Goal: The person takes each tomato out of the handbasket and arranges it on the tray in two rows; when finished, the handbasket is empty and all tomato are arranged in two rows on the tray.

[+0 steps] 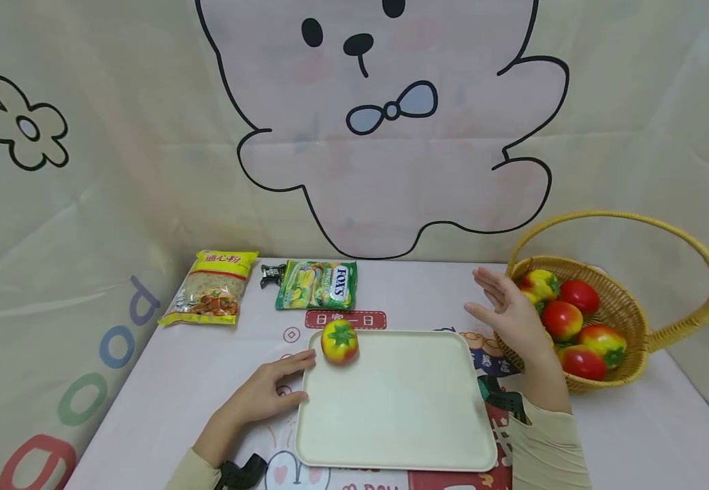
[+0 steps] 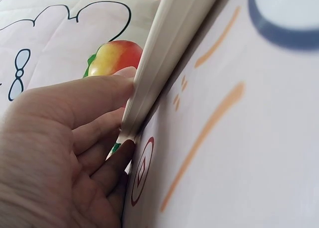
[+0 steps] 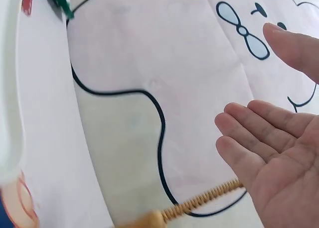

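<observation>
Tray (image 1: 394,408) on bench (image 1: 612,435), 1 fruit (image 1: 339,341) in its far L corner. Basket (image 1: 627,309) w/ more fruits (image 1: 563,321) R of tray. Behind tray, L to R: noodle bag (image 1: 212,288), packet (image 1: 273,275), candy bag (image 1: 318,284). L hand (image 1: 269,389) touching tray's L edge; R hand (image 1: 518,320) by basket's L side. Backdrop (image 1: 379,177) behind all.

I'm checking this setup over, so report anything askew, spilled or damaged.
Nothing looks spilled or damaged. Only mildly odd: one round red-and-yellow fruit sits in the far left corner of the cream rectangular tray, apart from similar fruit in the yellow wicker basket.
</observation>
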A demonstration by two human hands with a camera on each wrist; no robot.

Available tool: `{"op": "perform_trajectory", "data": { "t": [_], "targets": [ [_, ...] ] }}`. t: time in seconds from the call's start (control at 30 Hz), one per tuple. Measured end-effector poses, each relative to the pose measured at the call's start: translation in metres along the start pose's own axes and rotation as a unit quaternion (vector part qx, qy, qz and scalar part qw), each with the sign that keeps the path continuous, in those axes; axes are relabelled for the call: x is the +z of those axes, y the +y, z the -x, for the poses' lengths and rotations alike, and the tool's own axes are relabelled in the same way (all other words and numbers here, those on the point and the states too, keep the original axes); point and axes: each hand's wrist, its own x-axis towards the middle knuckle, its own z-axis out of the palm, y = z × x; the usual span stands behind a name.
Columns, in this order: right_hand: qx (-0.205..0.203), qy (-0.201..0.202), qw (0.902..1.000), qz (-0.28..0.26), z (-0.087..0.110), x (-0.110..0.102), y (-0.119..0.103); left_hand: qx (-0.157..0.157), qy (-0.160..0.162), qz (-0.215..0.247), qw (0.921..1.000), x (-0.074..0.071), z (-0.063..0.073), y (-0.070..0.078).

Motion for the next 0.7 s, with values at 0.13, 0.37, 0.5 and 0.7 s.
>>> {"op": "perform_trajectory", "data": {
  "t": [0.13, 0.37, 0.5, 0.7],
  "targets": [
    [0.033, 0.021, 0.9976, 0.056, 0.001, -0.027, 0.002, 0.006, 0.001, -0.007, 1.0, 0.0, -0.001, 0.001],
    [0.096, 0.026, 0.9886, 0.113, -0.001, -0.08, 0.015, 0.001, -0.002, -0.002, 1.0, 0.0, 0.0, 0.003],
    [0.108, 0.018, 0.9875, 0.113, -0.004, -0.106, 0.028, 0.008, 0.0, -0.006, 1.0, 0.001, -0.001, 0.002],
    [0.137, -0.014, 0.9839, 0.113, -0.015, -0.135, 0.051, 0.025, 0.007, -0.017, 0.9995, 0.001, 0.0, -0.001]
  ]
}}
